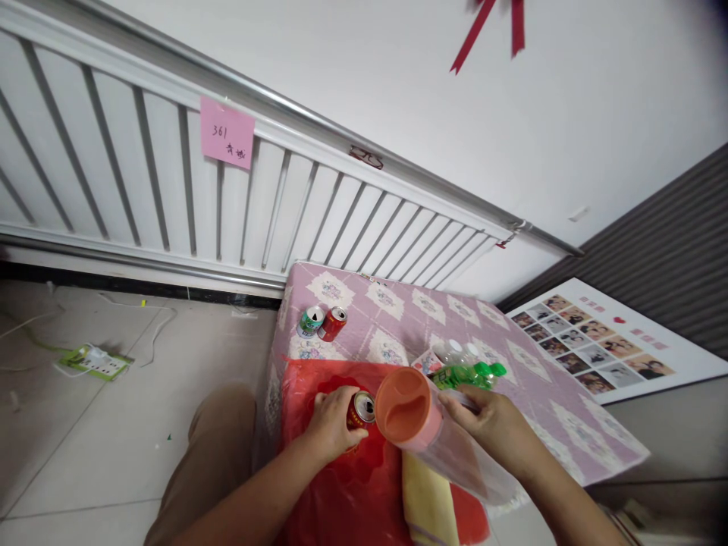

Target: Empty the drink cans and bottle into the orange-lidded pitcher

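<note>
My left hand (333,421) is wrapped round a red drink can (360,412) with an opened top, held over a red plastic sheet (318,493). By its handle, my right hand (492,417) grips a clear plastic pitcher (463,462) with an orange-pink lid (403,408). The pitcher is tilted, its lid end toward the can and close beside it. Whether anything is flowing between them I cannot tell. Below the pitcher lies a folded yellow cloth (428,500).
A green can (311,321) and another red can (334,324) stand on the patterned tablecloth (392,299). Green-capped bottles (463,374) lie behind the pitcher. A white radiator (318,205) runs along the wall. On the floor at left is a power strip (96,362) with cables.
</note>
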A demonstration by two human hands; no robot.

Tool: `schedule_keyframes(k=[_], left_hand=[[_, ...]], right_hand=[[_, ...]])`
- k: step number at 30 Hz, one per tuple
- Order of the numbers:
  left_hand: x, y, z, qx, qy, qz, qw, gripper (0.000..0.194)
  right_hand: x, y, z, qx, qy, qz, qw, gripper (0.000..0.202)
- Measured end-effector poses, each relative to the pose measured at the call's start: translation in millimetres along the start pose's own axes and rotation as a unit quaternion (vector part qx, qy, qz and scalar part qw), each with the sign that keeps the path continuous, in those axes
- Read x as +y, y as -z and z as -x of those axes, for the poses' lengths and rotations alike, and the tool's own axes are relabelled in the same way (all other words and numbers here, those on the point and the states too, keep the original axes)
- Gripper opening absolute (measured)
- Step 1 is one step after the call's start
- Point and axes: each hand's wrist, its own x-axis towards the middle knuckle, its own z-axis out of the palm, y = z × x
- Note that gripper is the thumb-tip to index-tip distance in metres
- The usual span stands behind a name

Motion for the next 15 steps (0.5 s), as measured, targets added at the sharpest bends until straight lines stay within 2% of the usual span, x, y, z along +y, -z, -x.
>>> schedule_keyframes(k=[15], left_hand=[[-2.1, -1.5, -0.6, 0.005, -0.001, 0.000, 1.000, 0.066]], right_hand=[[-7.0, 3.9, 0.7, 0.003, -0.006, -0.005, 1.000, 0.044]])
